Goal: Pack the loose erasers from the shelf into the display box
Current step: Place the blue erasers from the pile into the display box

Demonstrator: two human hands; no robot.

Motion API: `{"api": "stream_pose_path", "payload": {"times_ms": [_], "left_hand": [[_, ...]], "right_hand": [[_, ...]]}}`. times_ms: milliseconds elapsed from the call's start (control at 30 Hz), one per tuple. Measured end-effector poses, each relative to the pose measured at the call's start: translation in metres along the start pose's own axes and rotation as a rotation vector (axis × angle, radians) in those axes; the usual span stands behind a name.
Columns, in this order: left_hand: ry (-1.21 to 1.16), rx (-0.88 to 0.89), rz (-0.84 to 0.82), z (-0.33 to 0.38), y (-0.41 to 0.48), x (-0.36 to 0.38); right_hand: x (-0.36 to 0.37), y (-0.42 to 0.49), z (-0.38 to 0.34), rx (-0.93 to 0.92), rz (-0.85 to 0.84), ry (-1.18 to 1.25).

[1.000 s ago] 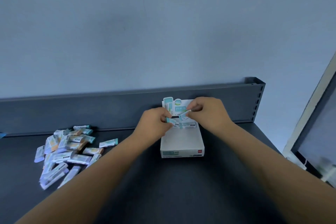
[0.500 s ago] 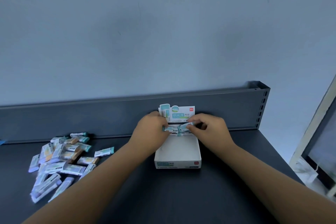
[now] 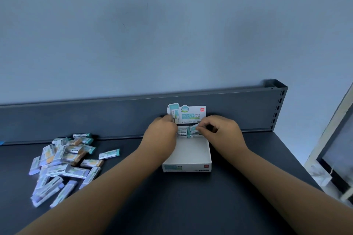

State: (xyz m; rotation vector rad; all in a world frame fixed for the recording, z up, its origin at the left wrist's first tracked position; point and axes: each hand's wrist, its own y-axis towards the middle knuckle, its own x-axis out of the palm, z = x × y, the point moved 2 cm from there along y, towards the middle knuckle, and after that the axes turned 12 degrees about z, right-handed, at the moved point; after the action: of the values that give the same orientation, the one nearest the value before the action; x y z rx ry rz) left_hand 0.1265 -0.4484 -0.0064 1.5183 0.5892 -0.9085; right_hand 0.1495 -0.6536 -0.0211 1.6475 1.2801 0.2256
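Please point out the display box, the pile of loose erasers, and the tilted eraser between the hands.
display box (image 3: 187,167): head view, its front wall.
pile of loose erasers (image 3: 57,170): head view, a wrapper mid-pile.
tilted eraser (image 3: 193,129): head view, its wrapper, pinched by the right hand (image 3: 223,133).

One wide-angle camera sat on the person's head and looked forward and down along both forearms. It faced the pale wall (image 3: 172,34), which filled the upper half of the view, and the back rail (image 3: 95,116) of the dark shelf (image 3: 181,206) crossed the middle. The display box (image 3: 188,158) lay near the centre at arm's reach, with the left hand (image 3: 160,135) and right hand (image 3: 223,131) over its far end. The eraser (image 3: 193,129) pinched by the right hand was near enough to make out, but its print blurred. The loose erasers (image 3: 63,162) fell low on the left, bowed by the lens.
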Motion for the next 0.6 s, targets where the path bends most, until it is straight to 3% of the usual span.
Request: {"api": "stream_pose_path", "payload": {"times_ms": [367,600], "left_hand": [[0.076,0.001,-0.059,0.011,-0.003,-0.013],[0.113,0.015,-0.039,0.014,-0.004,-0.016]], "right_hand": [[0.005,-0.007,-0.005,-0.192,0.161,-0.188],[0.004,-0.008,-0.008,-0.160,0.076,-0.243]]}}
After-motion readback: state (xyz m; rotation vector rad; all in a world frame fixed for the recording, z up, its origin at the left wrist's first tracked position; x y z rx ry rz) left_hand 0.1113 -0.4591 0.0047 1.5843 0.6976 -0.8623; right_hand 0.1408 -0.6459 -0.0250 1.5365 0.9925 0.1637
